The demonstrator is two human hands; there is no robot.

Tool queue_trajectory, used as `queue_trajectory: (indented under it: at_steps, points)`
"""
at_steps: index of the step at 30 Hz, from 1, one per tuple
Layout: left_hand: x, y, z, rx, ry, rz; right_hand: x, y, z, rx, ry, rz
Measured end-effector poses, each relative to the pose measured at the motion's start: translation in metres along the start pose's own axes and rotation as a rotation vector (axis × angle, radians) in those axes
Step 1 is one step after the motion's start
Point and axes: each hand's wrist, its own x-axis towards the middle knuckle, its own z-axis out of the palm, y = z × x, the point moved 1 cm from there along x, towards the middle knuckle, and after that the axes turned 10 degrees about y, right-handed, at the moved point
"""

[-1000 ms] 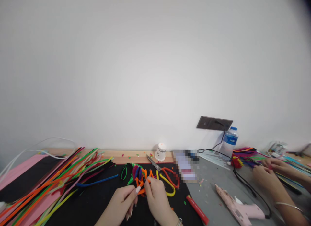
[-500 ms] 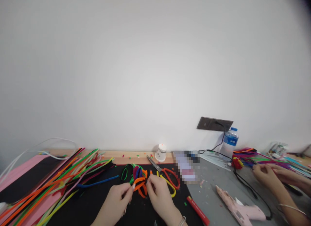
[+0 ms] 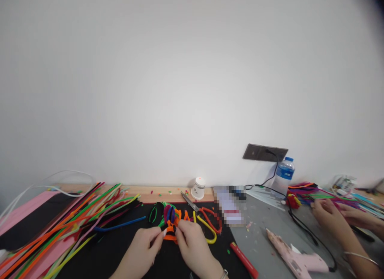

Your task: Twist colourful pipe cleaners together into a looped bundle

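Between my two hands is an orange pipe cleaner point(image 3: 170, 235) bent into loops, with a small dark bit near the right fingertips. My left hand point(image 3: 144, 247) pinches its left end between thumb and forefinger. My right hand point(image 3: 195, 243) pinches the other side, fingers bent and touching the loops. Just behind my fingers lie a purple and blue pipe cleaner loop point(image 3: 170, 213) and a black and green loop point(image 3: 154, 214). To the right, scissors with red handles point(image 3: 213, 219) lie beside a bent yellow pipe cleaner point(image 3: 210, 233).
Many colored pipe cleaners point(image 3: 87, 223) spread at the left. A white paper cup point(image 3: 198, 188) stands by the wall. Rightward are a red stick-like tool point(image 3: 243, 259), a pink glue gun point(image 3: 295, 257), a black cable point(image 3: 309, 233), a water bottle point(image 3: 283, 177) and a co-worker's hands point(image 3: 336, 217).
My right hand has moved slightly left and down, closer to my left hand, and the orange loops between them have been drawn tighter together. The co-worker's hands have shifted slightly.
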Motion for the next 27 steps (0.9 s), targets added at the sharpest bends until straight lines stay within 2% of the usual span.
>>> queue_trajectory:
  at_steps: [4,8,10,11,14,15,18,22,24,27]
  points:
    - [-0.002,-0.001,0.001,-0.032,-0.003,-0.04,0.0,-0.003,-0.002,-0.002,-0.004,0.011]
    - [-0.003,0.0,-0.002,-0.125,-0.026,-0.106,0.001,0.0,-0.005,0.04,0.05,0.072]
    - [0.001,-0.002,-0.01,-0.083,0.043,-0.069,0.003,0.003,-0.006,0.096,0.105,0.129]
    - [0.004,-0.004,-0.015,-0.023,0.095,-0.008,0.003,0.005,-0.006,0.128,0.143,0.167]
    - [0.016,-0.018,-0.033,0.198,0.287,0.102,0.005,0.011,-0.009,0.236,0.268,0.294]
    - [0.019,-0.025,-0.039,0.281,0.297,0.109,0.006,0.012,-0.009,0.267,0.306,0.327]
    - [0.027,-0.044,-0.051,0.586,0.255,0.088,0.007,0.016,-0.01,0.299,0.371,0.378]
    - [0.025,-0.052,-0.062,0.866,0.139,-0.076,0.006,0.018,-0.008,0.268,0.329,0.384]
    - [0.023,-0.049,-0.065,0.888,0.093,-0.105,0.005,0.018,-0.008,0.26,0.325,0.382]
    - [0.025,-0.045,-0.068,0.779,0.067,-0.065,0.006,0.018,-0.01,0.255,0.356,0.376]
